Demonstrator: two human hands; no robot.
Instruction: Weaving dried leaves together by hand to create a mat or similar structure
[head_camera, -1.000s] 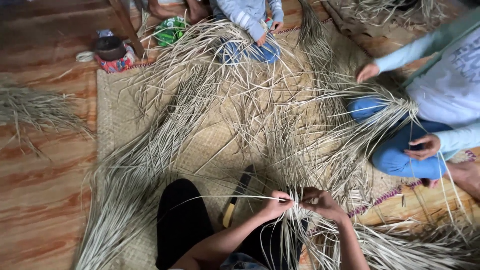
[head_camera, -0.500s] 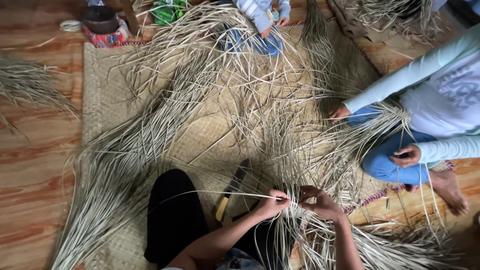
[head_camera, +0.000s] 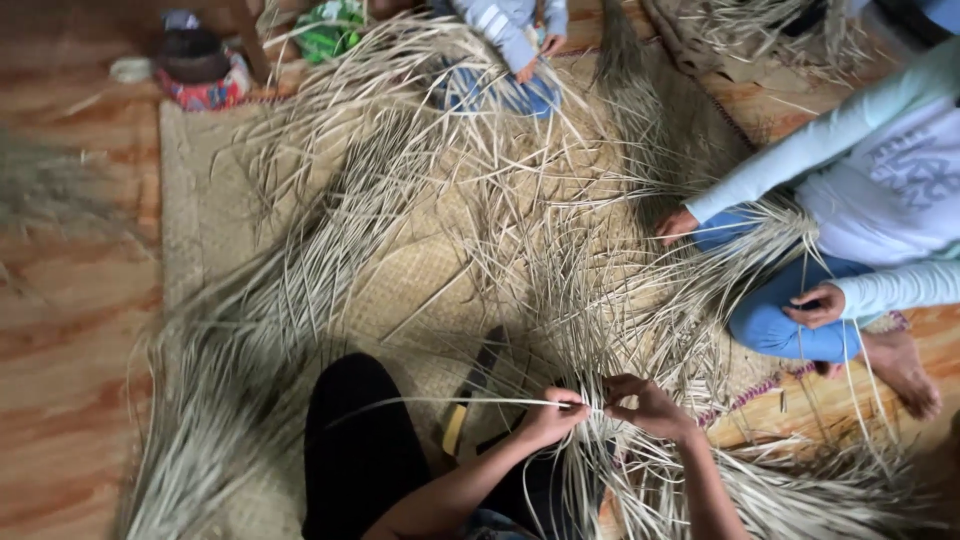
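I sit on a woven mat strewn with long dry straw strips. My left hand pinches one pale strip that runs out to the left over my black-clad knee. My right hand grips a bunch of strips just to the right, the fingertips of both hands almost touching. More strips fan out below and to the right of my hands.
A knife with a dark blade and pale handle lies on the mat by my knee. A person in a white top and blue trousers sits at right; another person sits at the far edge. A dark bowl stands at top left on the wooden floor.
My hands stay on the strips almost unmoved. The view has shifted slightly. The person at right reached a hand down to the straw and keeps it there.
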